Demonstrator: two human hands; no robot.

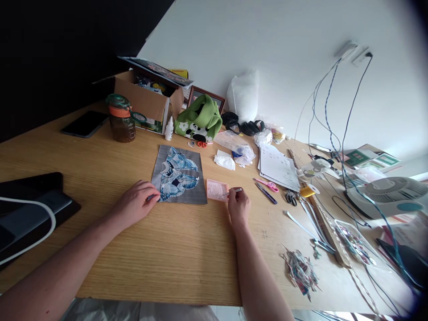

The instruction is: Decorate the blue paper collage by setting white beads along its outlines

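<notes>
A grey sheet [197, 191] lies on the table, bearing a blue and white animal head [180, 174] edged with bead-like dots. My left hand [140, 201] is at its lower left corner, with thumb and fingers pinched together on the edge. In my right hand [239, 207], the closed fingers hold a slim, pale pen-like tool [236, 190]. Its tip points left over a small pink tray [209, 196], which holds tiny whitish pieces. The tray sits just right of the sheet. My palm side and some fingers are hidden.
Behind stand a jar [122, 120], a white bottle [169, 129] and a green panda bag [200, 118]. To the right lie pink scissors [270, 185], papers [277, 165], a heap of scraps [301, 269], a fan [394, 196] and hanging cables. A dark device [33, 209] lies left.
</notes>
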